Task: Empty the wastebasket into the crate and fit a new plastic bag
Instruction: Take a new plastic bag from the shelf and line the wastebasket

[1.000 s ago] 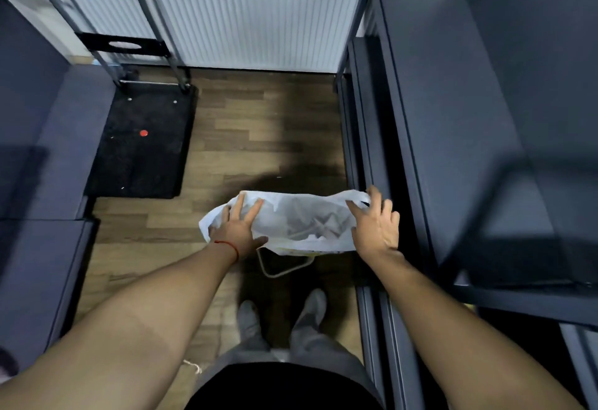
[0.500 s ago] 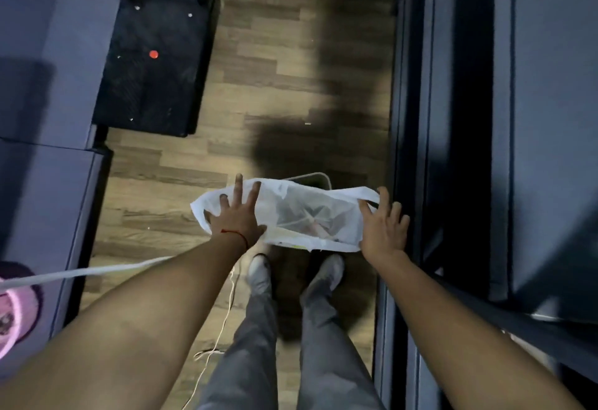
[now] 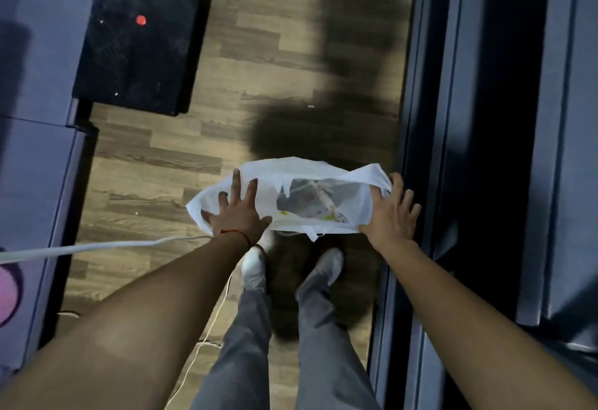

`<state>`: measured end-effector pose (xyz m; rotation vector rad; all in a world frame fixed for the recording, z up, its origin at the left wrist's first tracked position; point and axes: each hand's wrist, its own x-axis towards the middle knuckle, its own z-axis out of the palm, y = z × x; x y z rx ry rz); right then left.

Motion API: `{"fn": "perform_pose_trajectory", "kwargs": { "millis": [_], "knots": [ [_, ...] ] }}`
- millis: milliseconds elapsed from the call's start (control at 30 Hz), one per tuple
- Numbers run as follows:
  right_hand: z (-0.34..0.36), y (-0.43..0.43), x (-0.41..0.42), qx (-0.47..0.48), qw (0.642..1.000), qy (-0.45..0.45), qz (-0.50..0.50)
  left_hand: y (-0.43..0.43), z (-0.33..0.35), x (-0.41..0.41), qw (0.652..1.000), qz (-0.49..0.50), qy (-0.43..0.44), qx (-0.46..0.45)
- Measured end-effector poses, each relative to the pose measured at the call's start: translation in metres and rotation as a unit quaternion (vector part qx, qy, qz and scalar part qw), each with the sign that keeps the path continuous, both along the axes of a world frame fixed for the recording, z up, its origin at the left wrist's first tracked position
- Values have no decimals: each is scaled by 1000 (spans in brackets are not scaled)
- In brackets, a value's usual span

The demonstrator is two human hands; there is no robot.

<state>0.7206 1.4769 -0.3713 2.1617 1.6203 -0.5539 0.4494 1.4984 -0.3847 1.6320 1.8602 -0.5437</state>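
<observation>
Plastic bag (image 3: 359, 202): white and thin, held up over the wooden floor (image 3: 194, 167), in front of the person's shoes (image 3: 254, 264), near the floor's right edge.
Inside the bag: crumpled waste shows through; I cannot tell what it is.
Left hand (image 3: 238, 215): flat on the bag's left end, fingers (image 3: 235, 183) straight and spread, thumb under the edge.
Right hand (image 3: 393, 215): against the bag's right end, fingers (image 3: 396, 183) nearly straight.
Left wrist: a red thread (image 3: 238, 234).
Right edge of the floor: a dark shelf unit (image 3: 485, 150).
Far left corner of the floor: a black mat (image 3: 139, 53).
</observation>
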Motion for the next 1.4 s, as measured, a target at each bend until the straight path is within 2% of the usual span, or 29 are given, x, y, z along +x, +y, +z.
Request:
{"fn": "perform_pose_trajectory", "kwargs": {
  "millis": [333,467,700,867,967,1067,1200,1300,1400],
  "knots": [
    [-85,12,1,-46,998,41,33,4,-90,14,1000,-11,11,-1],
    [-79,-5,-2,-51,997,58,29,-8,-83,18,1000,-9,14,11],
    [-76,-31,-15,-49,994,97,-14,-30,-63,27,999,-18,5,-33],
    [-121,-13,-18,-23,996,87,10,-9,-100,30,998,-51,17,-27],
    [-164,5,-16,-1,995,97,18,6,-137,31,998,-55,-18,-7],
    [-209,12,-14,-31,991,130,20,8,-174,31,997,-74,-30,-2],
    [-257,17,-12,-56,983,159,66,14,-214,27,997,-69,-28,-16],
    [-283,26,-18,-53,974,140,169,21,-243,26,995,-96,-20,-1],
    [-300,37,-27,-56,972,117,195,23,-265,31,994,-109,-32,2]
  ]
}}
